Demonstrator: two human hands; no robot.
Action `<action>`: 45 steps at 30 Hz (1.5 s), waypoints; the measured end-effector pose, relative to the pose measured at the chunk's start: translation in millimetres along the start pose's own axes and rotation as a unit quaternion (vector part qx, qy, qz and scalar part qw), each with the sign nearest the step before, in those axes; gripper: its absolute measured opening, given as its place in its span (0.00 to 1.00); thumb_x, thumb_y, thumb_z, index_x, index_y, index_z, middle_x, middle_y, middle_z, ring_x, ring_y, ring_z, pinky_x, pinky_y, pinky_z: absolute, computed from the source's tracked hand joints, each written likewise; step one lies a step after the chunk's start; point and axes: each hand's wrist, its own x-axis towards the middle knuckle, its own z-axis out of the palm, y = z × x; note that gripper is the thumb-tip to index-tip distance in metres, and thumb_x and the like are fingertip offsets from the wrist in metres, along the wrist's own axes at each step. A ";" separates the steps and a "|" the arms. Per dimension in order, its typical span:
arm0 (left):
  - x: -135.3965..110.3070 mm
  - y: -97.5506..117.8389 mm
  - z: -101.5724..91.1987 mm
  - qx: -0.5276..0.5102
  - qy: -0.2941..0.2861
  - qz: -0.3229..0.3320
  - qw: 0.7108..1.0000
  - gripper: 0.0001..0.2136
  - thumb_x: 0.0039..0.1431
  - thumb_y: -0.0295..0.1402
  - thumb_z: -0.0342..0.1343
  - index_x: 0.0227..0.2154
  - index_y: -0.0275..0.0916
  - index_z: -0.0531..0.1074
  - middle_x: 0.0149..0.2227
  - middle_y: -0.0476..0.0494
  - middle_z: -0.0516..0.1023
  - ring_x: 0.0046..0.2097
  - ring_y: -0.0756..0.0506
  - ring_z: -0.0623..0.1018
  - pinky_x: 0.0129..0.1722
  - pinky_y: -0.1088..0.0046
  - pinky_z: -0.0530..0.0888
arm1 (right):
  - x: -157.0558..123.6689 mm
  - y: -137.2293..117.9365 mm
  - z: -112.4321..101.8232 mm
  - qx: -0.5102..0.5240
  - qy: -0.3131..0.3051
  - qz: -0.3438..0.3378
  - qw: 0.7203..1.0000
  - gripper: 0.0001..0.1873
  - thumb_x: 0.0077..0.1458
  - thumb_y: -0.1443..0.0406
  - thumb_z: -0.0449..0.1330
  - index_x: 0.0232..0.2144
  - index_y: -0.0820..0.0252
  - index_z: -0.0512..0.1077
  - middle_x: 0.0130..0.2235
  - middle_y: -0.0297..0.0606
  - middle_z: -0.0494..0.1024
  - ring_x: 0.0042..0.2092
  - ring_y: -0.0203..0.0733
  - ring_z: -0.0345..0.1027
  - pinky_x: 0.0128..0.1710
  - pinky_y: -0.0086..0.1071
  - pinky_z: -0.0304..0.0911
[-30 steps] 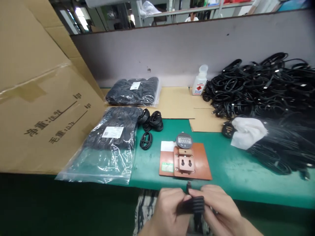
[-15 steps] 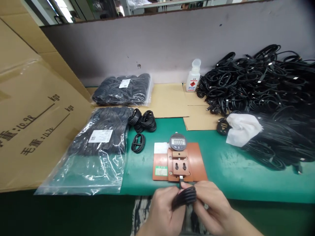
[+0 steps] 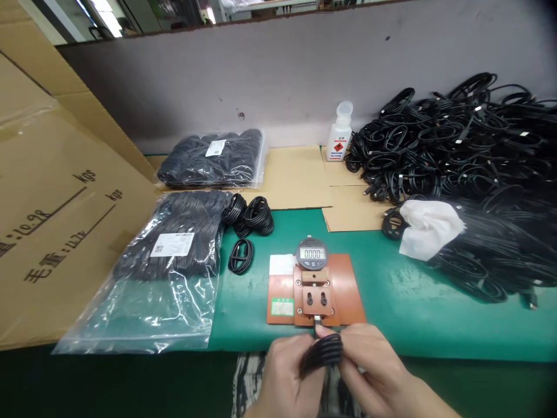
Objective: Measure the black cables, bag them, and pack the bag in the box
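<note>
A coiled black cable (image 3: 322, 354) is held between my two hands at the front edge of the green mat. My left hand (image 3: 287, 371) is closed around the coil's left side. My right hand (image 3: 374, 363) pinches the cable near its plug (image 3: 317, 320), whose metal end is at the front of the orange-brown test fixture (image 3: 313, 299). How far the plug sits inside the fixture I cannot tell. A round digital gauge (image 3: 312, 253) on the fixture reads 0.000. A single coiled cable (image 3: 241, 256) lies to the left of the fixture.
On the left stand an open carton (image 3: 52, 191), a bag of cables (image 3: 174, 244) and another filled bag (image 3: 213, 159). Bundled cables (image 3: 259, 215) lie beside them. A white bottle (image 3: 339, 136), a large cable heap (image 3: 452, 139) and a white cloth (image 3: 430, 229) are at right.
The view has shifted slightly, so everything sits a little further left in the picture. Both hands keep their hold on the cable, and the gauge reading is still zero.
</note>
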 end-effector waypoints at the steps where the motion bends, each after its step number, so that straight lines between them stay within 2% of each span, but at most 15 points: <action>1: -0.2 0.0 -0.5 0.000 -0.003 -0.005 1.000 0.14 0.66 0.33 0.44 0.23 0.39 0.60 0.21 0.50 0.61 0.23 0.50 0.65 0.26 0.75 0.62 | 0.8 -0.6 0.1 0.003 0.000 0.002 1.000 0.21 0.59 0.76 0.49 0.54 0.63 0.67 0.25 0.37 0.74 0.23 0.41 0.66 0.24 0.32 0.57; 5: 0.7 2.3 -2.5 -0.005 -0.012 -0.028 1.000 0.15 0.67 0.34 0.44 0.23 0.39 0.60 0.22 0.50 0.61 0.24 0.50 0.65 0.26 0.75 0.61 | 4.1 -2.7 0.3 0.014 -0.004 0.013 1.000 0.18 0.59 0.77 0.49 0.48 0.61 0.68 0.27 0.39 0.76 0.25 0.41 0.69 0.24 0.32 0.58; 12: 4.9 8.1 -4.5 -0.040 -0.014 -0.057 0.997 0.14 0.68 0.36 0.43 0.26 0.38 0.63 0.25 0.47 0.67 0.27 0.49 0.67 0.28 0.74 0.63 | 7.9 -6.8 -1.2 -0.009 0.003 0.042 0.999 0.14 0.60 0.75 0.48 0.41 0.60 0.71 0.23 0.36 0.72 0.22 0.39 0.66 0.22 0.31 0.58; 18: 8.1 14.6 -6.4 -0.063 -0.022 -0.070 0.995 0.14 0.68 0.36 0.43 0.27 0.37 0.64 0.26 0.46 0.68 0.28 0.48 0.68 0.30 0.74 0.64 | 13.0 -10.4 -1.0 0.006 0.026 0.039 0.999 0.15 0.63 0.74 0.48 0.45 0.60 0.71 0.24 0.37 0.74 0.24 0.39 0.71 0.24 0.29 0.64; 28: 9.1 13.4 -5.9 -0.068 -0.030 -0.074 0.994 0.15 0.68 0.37 0.43 0.27 0.38 0.63 0.26 0.46 0.69 0.28 0.48 0.68 0.29 0.74 0.62 | 12.9 -9.8 -0.2 0.011 0.029 0.032 0.999 0.15 0.62 0.76 0.47 0.44 0.58 0.69 0.25 0.36 0.76 0.22 0.39 0.71 0.22 0.29 0.62; 33: 8.8 14.1 -5.0 -0.072 -0.030 -0.074 0.994 0.14 0.68 0.36 0.43 0.27 0.38 0.63 0.26 0.45 0.70 0.28 0.48 0.68 0.29 0.75 0.63 | 10.8 -8.5 1.1 0.014 0.026 0.036 0.999 0.18 0.61 0.76 0.48 0.47 0.58 0.68 0.27 0.37 0.77 0.25 0.40 0.73 0.24 0.30 0.63; 41: 9.9 14.6 -5.4 -0.065 -0.023 -0.071 0.995 0.15 0.68 0.36 0.43 0.26 0.38 0.63 0.25 0.46 0.69 0.27 0.48 0.68 0.29 0.75 0.62 | 13.5 -9.4 0.6 0.007 0.030 0.031 0.999 0.19 0.58 0.78 0.48 0.47 0.57 0.69 0.25 0.35 0.75 0.22 0.40 0.71 0.22 0.30 0.61; 45: 9.5 14.2 -5.8 -0.064 -0.022 -0.067 0.995 0.14 0.68 0.36 0.44 0.27 0.37 0.65 0.26 0.46 0.70 0.27 0.48 0.69 0.29 0.75 0.63 | 12.0 -9.7 1.1 0.008 0.030 0.034 0.999 0.18 0.59 0.77 0.49 0.47 0.58 0.69 0.25 0.36 0.75 0.23 0.40 0.72 0.23 0.29 0.62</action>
